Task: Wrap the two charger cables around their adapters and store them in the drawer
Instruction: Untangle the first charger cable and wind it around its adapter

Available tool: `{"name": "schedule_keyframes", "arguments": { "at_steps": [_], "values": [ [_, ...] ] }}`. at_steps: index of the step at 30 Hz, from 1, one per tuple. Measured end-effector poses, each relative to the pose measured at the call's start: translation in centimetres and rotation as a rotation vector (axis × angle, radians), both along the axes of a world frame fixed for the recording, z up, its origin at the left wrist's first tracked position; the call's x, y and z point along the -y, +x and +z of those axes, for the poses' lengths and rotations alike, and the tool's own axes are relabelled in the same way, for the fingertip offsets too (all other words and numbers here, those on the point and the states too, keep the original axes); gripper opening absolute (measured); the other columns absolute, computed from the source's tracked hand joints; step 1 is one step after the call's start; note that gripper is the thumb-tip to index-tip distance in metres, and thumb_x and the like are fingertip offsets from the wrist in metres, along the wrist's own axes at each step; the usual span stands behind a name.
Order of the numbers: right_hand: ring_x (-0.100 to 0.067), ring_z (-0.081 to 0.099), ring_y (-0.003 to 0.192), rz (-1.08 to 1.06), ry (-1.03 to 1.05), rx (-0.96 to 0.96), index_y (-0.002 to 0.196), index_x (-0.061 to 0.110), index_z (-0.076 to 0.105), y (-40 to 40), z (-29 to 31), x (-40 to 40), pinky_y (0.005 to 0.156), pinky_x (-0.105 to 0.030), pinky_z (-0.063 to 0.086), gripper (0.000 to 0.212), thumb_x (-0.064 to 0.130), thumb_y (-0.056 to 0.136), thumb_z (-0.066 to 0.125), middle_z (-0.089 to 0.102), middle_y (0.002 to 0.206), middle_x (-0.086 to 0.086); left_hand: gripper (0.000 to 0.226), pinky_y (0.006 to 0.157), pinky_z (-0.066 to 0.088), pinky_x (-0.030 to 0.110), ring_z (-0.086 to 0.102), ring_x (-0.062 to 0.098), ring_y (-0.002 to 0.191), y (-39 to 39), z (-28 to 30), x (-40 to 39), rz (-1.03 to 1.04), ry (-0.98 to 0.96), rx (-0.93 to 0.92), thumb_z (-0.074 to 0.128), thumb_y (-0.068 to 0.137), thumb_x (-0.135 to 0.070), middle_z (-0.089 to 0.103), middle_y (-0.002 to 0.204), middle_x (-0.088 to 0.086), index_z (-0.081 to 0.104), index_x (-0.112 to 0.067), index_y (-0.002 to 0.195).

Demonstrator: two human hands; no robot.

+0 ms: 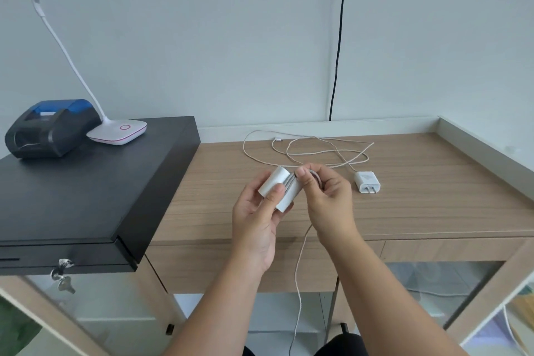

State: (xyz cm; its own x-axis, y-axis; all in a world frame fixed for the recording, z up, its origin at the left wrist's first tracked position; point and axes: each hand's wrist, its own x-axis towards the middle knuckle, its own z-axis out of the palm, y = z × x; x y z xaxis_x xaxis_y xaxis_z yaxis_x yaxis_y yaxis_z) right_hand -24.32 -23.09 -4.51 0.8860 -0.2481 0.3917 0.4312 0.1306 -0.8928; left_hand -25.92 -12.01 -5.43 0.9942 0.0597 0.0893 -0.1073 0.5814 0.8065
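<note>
Far left of the left hand (258,224), on a black cash drawer (95,182): a black and blue printer (49,128), touching the white lamp base (118,131), lamp neck bending up out of view. Below, at the drawer front, a key (64,276) hanging in the lock. Left hand raised above the tabletop (433,211), palm up, fingers curled round a white adapter (276,185), thumb pressed on its near face. Several turns of cable (300,292) wound round the adapter's middle, the loose end dropping between the forearms past the tabletop edge and out of view below. Right hand (326,196) just beside the left, touching the adapter, thumb and fingertips pinching a loop of that cable against the adapter's right end. Beyond both hands, toward the wall, a second cable (315,150) lying in loose overlapping loops on the tabletop, its connector end up and left of the right hand. Just right of the right hand, flat on the tabletop, a second adapter (367,180), prongs pointing toward the near edge, the loose cable running into its far end. Under the tabletop edge, below the right forearm, a wooden drawer front (442,250), closed. Above the right hand, a black cord (338,37) running down the wall behind the tabletop.
</note>
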Motion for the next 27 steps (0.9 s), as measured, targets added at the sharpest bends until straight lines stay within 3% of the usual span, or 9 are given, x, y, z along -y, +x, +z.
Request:
{"name": "schedule_keyframes", "arguments": {
  "at_steps": [5,7,10,13,16,18,21,23,27],
  "values": [
    [-0.007,0.052,0.062,0.129,-0.216,0.022,0.073,0.018,0.070,0.4,1.1,2.1,0.061,-0.017,0.044,0.007,0.014,0.079,0.074,0.064,0.062,0.008,0.032,0.064,0.056,0.026,0.070,0.017,0.082,0.1,0.0,-1.9,-0.082,0.035,-0.033,0.074,0.070,-0.010,0.073,0.091,0.003,0.069,-0.011,0.102],
    [-0.003,0.046,0.054,0.210,-0.249,0.056,0.072,0.014,0.069,0.5,2.0,2.9,0.054,-0.012,0.039,0.007,0.013,0.077,0.073,0.057,0.054,0.011,0.031,0.062,0.056,0.025,0.070,0.017,0.081,0.0,0.2,-2.6,-0.176,0.029,-0.029,0.073,0.069,-0.011,0.073,0.093,0.003,0.071,-0.012,0.100],
    [0.001,0.037,0.043,0.314,-0.177,0.052,0.073,0.006,0.065,1.0,2.4,3.3,0.047,-0.008,0.031,0.011,0.002,0.082,0.068,0.047,0.045,0.014,0.050,0.064,0.057,0.025,0.071,0.018,0.084,-0.4,0.4,-3.2,-0.318,0.004,0.006,0.093,0.050,-0.021,0.073,0.099,0.004,0.076,-0.016,0.097],
    [-0.001,0.034,0.041,0.334,-0.076,0.018,0.074,0.011,0.069,1.3,1.3,2.3,0.042,-0.013,0.028,0.011,0.008,0.084,0.066,0.055,0.049,0.012,0.056,0.065,0.059,0.025,0.071,0.016,0.084,-0.7,0.9,-3.1,-0.393,-0.034,0.066,0.097,0.044,-0.032,0.074,0.098,0.003,0.078,-0.019,0.095],
    [0.003,0.047,0.041,0.248,-0.023,-0.036,0.078,0.007,0.065,0.9,-0.7,0.9,0.046,-0.006,0.035,0.016,0.000,0.090,0.058,0.059,0.048,0.014,0.054,0.068,0.059,0.026,0.071,0.016,0.088,-0.4,1.3,-3.2,-0.384,-0.062,0.095,0.096,0.046,-0.031,0.074,0.100,0.003,0.078,-0.019,0.096],
    [0.002,0.055,0.052,0.188,-0.048,-0.059,0.080,0.007,0.069,0.6,-1.9,0.1,0.054,-0.010,0.042,0.012,0.005,0.090,0.061,0.066,0.057,0.010,0.055,0.072,0.059,0.027,0.071,0.018,0.093,0.0,1.1,-3.6,-0.364,-0.068,0.097,0.095,0.050,-0.029,0.073,0.105,0.005,0.076,-0.018,0.100],
    [-0.005,0.048,0.057,0.042,-0.266,-0.081,0.073,0.027,0.073,0.4,-2.9,-0.5,0.057,-0.019,0.039,0.018,0.019,0.089,0.066,0.061,0.058,-0.002,0.049,0.077,0.058,0.027,0.070,0.021,0.099,0.0,0.5,-3.6,-0.327,-0.081,0.081,0.091,0.060,-0.018,0.072,0.109,0.007,0.073,-0.016,0.106],
    [-0.007,0.037,0.048,-0.093,-0.550,-0.063,0.063,0.031,0.064,0.4,-3.3,-0.5,0.049,-0.021,0.032,0.029,0.021,0.090,0.064,0.046,0.048,0.006,0.042,0.076,0.058,0.027,0.070,0.022,0.099,0.1,0.3,-3.3,-0.225,-0.033,0.031,0.081,0.071,-0.006,0.072,0.108,0.006,0.068,-0.013,0.110],
    [-0.021,0.053,0.061,-0.048,-1.007,0.019,0.094,0.025,0.070,-0.4,-2.5,-0.4,0.059,-0.035,0.045,0.015,0.017,0.090,0.057,0.058,0.064,0.005,0.038,0.079,0.055,0.027,0.066,0.027,0.106,1.1,0.2,-4.0,-0.019,0.233,0.041,0.073,0.075,-0.006,0.071,0.110,0.008,0.067,-0.015,0.112]
  ]
}}
